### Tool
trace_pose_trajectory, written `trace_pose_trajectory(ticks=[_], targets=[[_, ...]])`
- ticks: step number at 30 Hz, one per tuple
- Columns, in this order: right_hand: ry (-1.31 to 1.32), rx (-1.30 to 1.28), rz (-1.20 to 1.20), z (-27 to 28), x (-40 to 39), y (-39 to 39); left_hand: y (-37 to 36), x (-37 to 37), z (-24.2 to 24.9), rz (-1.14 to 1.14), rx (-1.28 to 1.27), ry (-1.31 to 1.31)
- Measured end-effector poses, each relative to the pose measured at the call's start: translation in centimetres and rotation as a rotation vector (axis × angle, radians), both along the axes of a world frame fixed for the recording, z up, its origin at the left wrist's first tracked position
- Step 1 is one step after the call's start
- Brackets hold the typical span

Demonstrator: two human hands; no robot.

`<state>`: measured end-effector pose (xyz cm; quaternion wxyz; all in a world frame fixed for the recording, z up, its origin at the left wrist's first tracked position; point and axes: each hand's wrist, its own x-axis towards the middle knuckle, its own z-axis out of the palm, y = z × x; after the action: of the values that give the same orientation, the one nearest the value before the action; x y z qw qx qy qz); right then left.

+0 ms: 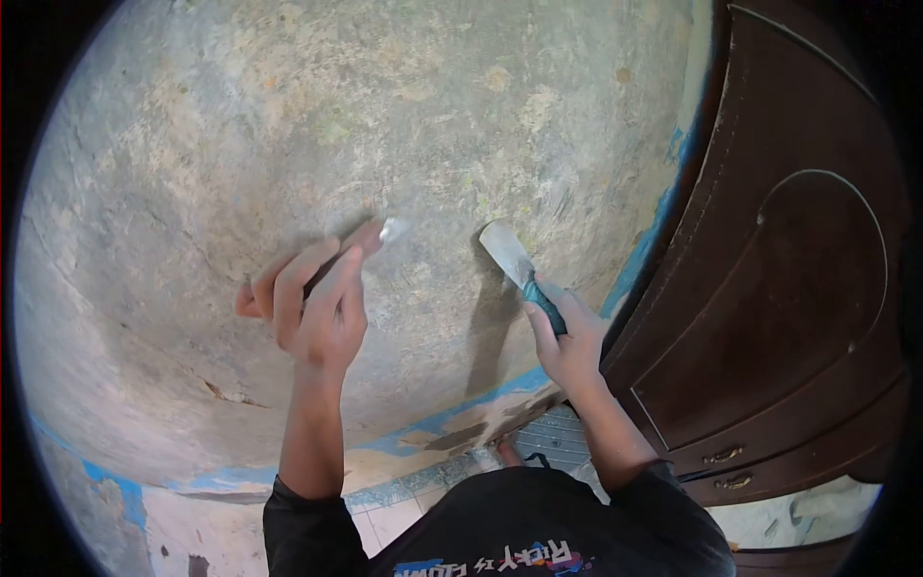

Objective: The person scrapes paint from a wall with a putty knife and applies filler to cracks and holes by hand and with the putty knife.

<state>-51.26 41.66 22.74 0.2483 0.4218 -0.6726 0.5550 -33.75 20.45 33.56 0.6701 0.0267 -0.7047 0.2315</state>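
Observation:
My left hand [322, 303] is raised close to the wall [404, 125], fingers bent around a slim brown tool [363, 236]. A pale, shiny tip on that tool points right at the wall; its exact kind I cannot tell. In my right hand [572, 338] is a putty knife [508, 252] with a green handle, its wide blade aimed up and to the left against the wall. The wall's surface is grey and mottled, with scraped, lighter patches.
A dark brown wooden cabinet [769, 260] with metal drawer pulls [728, 455] stands at right. Blue paint remnants [636, 274] run along the wall's right side and bottom. A crack [226, 392] marks the lower left. Pale floor tiles [394, 519] show below.

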Motion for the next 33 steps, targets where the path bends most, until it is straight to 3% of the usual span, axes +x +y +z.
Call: trace_pose_trajectory(ticks=[10, 16, 24, 28, 33], targets=[[0.046, -0.031, 0.051, 2.4, 0.5, -0.8, -1.0, 0.1, 5.0, 0.133, -0.162, -0.011], [0.091, 0.015, 0.049, 2.7, 0.6, -0.2, -1.6, -0.2, 8.5, 0.021, -0.13, -0.086], [0.154, 0.092, 0.091, 3.9, -1.1, 0.3, -2.2, -0.8, 15.1, -0.047, -0.33, -0.187], [0.156, 0.088, 0.108, 3.5, -1.5, 0.1, -1.2, -1.6, 16.8, 0.005, -0.417, -0.273], [0.137, 0.06, 0.103, 3.0, -1.3, -0.3, -3.2, -5.3, 17.6, -0.161, -0.47, -0.232]])
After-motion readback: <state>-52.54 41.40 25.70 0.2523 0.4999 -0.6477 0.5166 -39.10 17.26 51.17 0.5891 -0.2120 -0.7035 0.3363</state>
